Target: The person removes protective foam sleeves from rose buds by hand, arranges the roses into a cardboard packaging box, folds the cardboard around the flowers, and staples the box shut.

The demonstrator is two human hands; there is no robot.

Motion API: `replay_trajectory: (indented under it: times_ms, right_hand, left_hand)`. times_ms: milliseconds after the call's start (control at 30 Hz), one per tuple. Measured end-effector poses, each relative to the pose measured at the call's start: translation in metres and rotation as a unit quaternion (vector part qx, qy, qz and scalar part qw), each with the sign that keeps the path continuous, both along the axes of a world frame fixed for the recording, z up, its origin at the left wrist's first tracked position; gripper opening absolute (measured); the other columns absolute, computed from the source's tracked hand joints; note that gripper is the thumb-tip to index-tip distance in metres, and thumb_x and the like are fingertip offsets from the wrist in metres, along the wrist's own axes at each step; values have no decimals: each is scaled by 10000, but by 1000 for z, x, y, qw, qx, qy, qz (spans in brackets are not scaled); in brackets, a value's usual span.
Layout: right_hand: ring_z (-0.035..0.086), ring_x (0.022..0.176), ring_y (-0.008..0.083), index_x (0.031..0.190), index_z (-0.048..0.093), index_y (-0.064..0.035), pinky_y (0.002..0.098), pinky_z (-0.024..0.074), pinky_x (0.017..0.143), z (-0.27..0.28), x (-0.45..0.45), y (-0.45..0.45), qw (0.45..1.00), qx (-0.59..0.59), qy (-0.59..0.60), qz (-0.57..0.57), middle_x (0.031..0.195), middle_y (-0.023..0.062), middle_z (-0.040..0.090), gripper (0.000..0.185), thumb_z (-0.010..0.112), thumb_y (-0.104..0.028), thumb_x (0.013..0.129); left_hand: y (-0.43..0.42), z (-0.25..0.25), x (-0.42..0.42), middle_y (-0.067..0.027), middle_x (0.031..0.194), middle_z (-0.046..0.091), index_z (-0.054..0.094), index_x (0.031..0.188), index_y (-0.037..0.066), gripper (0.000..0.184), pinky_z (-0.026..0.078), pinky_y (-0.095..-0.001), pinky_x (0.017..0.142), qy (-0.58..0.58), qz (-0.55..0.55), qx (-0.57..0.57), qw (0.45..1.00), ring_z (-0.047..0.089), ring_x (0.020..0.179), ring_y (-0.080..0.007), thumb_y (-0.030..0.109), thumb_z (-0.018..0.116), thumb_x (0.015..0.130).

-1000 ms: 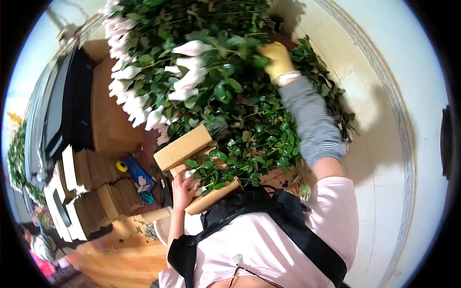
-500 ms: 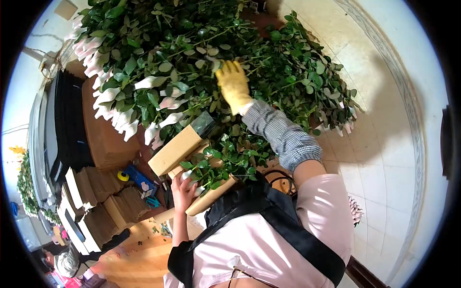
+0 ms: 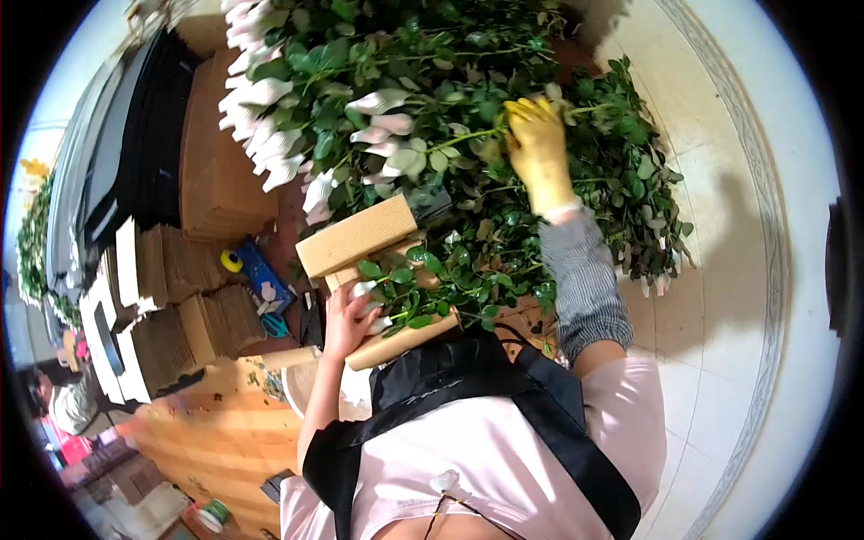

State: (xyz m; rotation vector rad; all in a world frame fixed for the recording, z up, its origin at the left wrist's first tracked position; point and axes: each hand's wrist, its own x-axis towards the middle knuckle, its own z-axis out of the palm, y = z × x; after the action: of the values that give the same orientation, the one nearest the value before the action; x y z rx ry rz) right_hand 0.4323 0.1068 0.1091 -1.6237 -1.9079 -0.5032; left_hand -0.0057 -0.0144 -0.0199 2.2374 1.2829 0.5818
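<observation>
My right hand (image 3: 537, 148), in a yellow glove, is closed around the green stem of a rose (image 3: 472, 137) above the heap of roses. Its leaves and the stem's end blend into the foliage, and its bud appears to lie to the left. My bare left hand (image 3: 346, 319) curls around the white-sleeved rose buds (image 3: 363, 290) of a small bunch. That bunch lies between a corrugated cardboard piece (image 3: 355, 236) and a smooth cardboard roll (image 3: 405, 340), close to my apron. Pale netting sleeves cover the buds of the heaped roses (image 3: 270, 144).
Stacked folded cardboard (image 3: 211, 328) and a large brown carton (image 3: 220, 153) stand to the left. Beside them lie a blue box (image 3: 261, 274), yellow tape (image 3: 231, 261) and turquoise scissors (image 3: 274, 324). A person (image 3: 72, 405) is at the far lower left; a tiled floor (image 3: 720, 270) runs along the right.
My gloved right hand has moved right across the heap, with a rose stem trailing left from it. The view has shifted. My left hand stays at the small bunch.
</observation>
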Motion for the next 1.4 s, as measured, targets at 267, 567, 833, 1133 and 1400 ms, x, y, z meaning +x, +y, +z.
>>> replay_trajectory:
  times_ms: [267, 567, 833, 1133, 1400]
  right_hand:
    - [663, 742, 263, 950, 735, -47, 370, 554, 709, 26, -66, -95, 913, -191, 241, 266, 858, 99, 697, 217, 674, 55, 769]
    - [679, 757, 345, 777, 677, -78, 465, 547, 677, -114, -113, -126, 955, -273, 107, 54, 768, 138, 678, 70, 618, -78, 814]
    - [691, 835, 337, 857, 717, -74, 450, 549, 754, -101, -123, -133, 943, -331, 41, 15, 825, 118, 708, 93, 640, -89, 807]
    - [571, 1250, 325, 1365, 590, -125, 436, 427, 1105, -52, -38, -100, 953, -198, 180, -144, 1343, 123, 635, 496, 714, -162, 887]
    - [639, 1017, 339, 972, 667, -23, 442, 476, 931, -10, 44, -114, 968, 79, 38, -234, 1031, 153, 690, 323, 521, 152, 742]
  left_hand:
    - [4, 8, 1, -174, 1154, 607, 506, 1337, 31, 682, 427, -479, 949, 0, 13, -40, 999, 574, 1073, -371, 244, 831, 776]
    - [7, 13, 2, -131, 1137, 662, 586, 1288, 37, 633, 502, -424, 883, 55, -18, 38, 998, 651, 1003, -329, 304, 823, 765]
    - [19, 31, 8, -131, 1357, 500, 659, 1172, 86, 580, 399, -512, 1049, 97, -37, 101, 990, 476, 1273, -382, 329, 861, 685]
    - [20, 17, 7, -224, 1297, 466, 625, 1008, 18, 539, 443, -501, 957, 100, -29, 57, 993, 505, 1132, -412, 292, 887, 625]
    - [12, 6, 6, -215, 1361, 472, 634, 1172, 67, 647, 416, -521, 1017, 65, 11, 65, 996, 496, 1186, -417, 309, 890, 629]
